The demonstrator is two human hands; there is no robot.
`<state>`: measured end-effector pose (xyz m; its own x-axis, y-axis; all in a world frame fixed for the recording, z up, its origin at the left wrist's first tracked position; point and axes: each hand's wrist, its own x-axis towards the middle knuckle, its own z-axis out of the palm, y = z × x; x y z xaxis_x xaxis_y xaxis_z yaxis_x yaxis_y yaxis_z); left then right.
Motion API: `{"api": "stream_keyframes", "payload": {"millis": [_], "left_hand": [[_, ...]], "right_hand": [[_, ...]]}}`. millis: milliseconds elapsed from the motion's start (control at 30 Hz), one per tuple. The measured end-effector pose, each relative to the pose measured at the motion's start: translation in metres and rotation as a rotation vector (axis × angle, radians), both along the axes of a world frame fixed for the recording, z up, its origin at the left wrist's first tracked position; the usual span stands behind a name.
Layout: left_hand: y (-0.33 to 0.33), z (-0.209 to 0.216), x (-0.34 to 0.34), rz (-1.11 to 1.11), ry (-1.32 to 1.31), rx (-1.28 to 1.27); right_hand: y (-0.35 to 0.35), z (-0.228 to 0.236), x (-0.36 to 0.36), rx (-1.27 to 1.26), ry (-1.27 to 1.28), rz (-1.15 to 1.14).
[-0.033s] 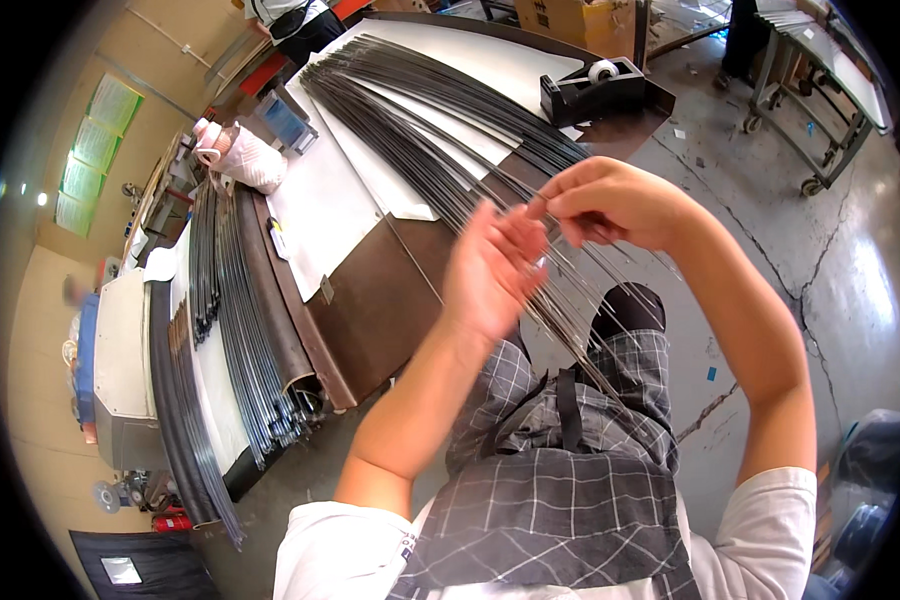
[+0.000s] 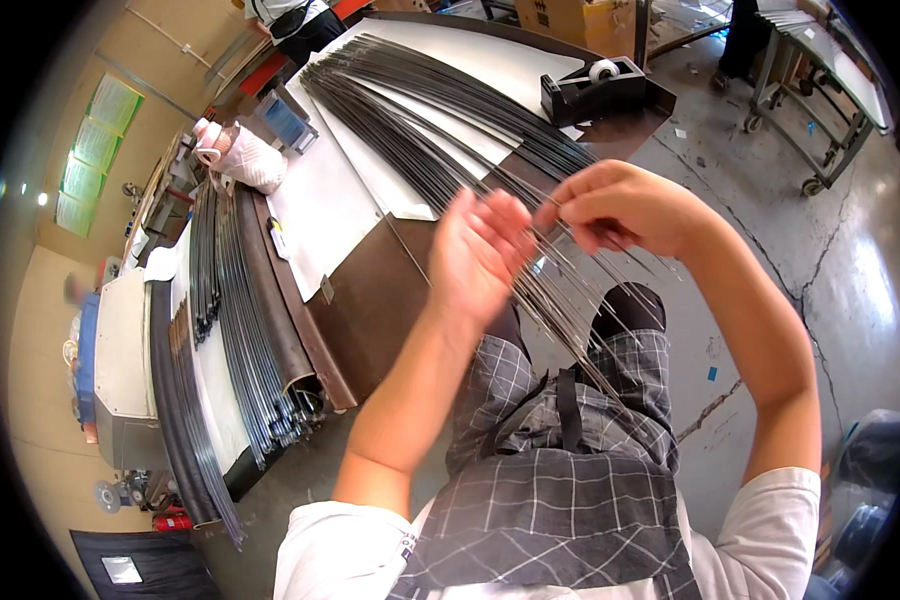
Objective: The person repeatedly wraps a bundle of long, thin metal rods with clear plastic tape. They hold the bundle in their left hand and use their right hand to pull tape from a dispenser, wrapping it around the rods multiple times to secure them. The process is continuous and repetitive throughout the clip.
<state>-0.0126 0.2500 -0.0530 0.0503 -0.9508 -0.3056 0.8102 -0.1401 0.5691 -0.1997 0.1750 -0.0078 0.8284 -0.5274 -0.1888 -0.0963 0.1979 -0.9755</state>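
Observation:
Long thin dark rods lie in fanned bundles on the table, and their thin pale ends reach over its near edge toward my lap. Above those ends is my left hand, palm turned inward, its fingers loosely bent, apart and slightly blurred. My right hand is just to its right, over the rods. Its thumb and forefinger are pinched together, but what lies between them is too small to make out. The fingertips of both hands are close to each other.
A black tape dispenser sits at the table's far right. White paper covers part of the brown tabletop. More dark rods lie on a rack at left, near a pink bottle. A wheeled cart stands far right.
My left hand has moved a little left and up, away from the right fingertips. The right hand has shifted slightly right.

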Motion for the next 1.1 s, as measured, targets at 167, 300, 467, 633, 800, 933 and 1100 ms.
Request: {"api": "stream_keyframes", "payload": {"millis": [167, 300, 467, 633, 800, 933, 1100], "left_hand": [[-0.109, 0.006, 0.074, 0.310, -0.066, 0.051], [-0.174, -0.004, 0.142, 0.456, -0.180, -0.004], [-0.211, -0.007, 0.124, 0.453, -0.175, 0.010], [-0.242, -0.002, 0.111, 0.419, -0.220, -0.024], [-0.273, -0.016, 0.116, 0.279, -0.343, 0.092], [-0.237, -0.001, 0.068, 0.274, -0.876, 0.075], [-0.223, 0.029, 0.041, -0.183, -1.480, -0.361]], "right_hand": [[0.037, 0.020, -0.051, 0.021, 0.171, 0.034], [0.056, 0.025, -0.080, 0.028, 0.295, 0.052], [0.051, 0.002, -0.100, -0.106, 0.419, -0.058], [0.036, -0.005, -0.106, -0.176, 0.477, -0.136], [-0.002, -0.011, -0.096, -0.409, 0.571, -0.213], [-0.029, -0.035, -0.092, -0.883, 0.763, -0.303], [-0.047, -0.029, -0.071, -1.129, 0.843, -0.399]]}}
